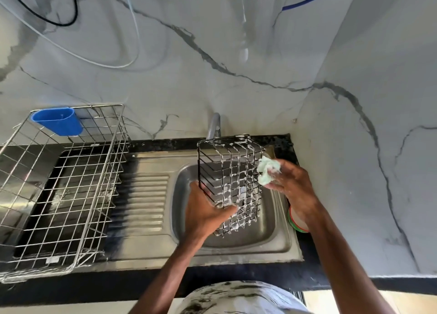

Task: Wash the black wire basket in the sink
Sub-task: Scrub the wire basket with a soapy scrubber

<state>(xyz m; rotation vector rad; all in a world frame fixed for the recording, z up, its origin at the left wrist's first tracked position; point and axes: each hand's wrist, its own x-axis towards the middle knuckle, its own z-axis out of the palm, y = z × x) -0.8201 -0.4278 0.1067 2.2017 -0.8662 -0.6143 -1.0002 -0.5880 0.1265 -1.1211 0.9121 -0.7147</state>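
A black wire basket [230, 171], streaked with white soap foam, is held upright and slightly tilted above the steel sink basin [267, 233]. My left hand [205, 212] grips its lower left side, fingers curled round the wires. My right hand [292, 181] holds a crumpled pale green scrub cloth [267, 170] against the basket's right side. The grey faucet [214, 126] rises behind the basket, its spout partly hidden by the rim.
A large steel wire dish rack [59, 195] with a blue plastic cup holder [58, 121] stands on the left. The ribbed drainboard [142, 200] lies between rack and basin. A green and red rimmed container [296, 223] sits right of the sink. Marble wall behind.
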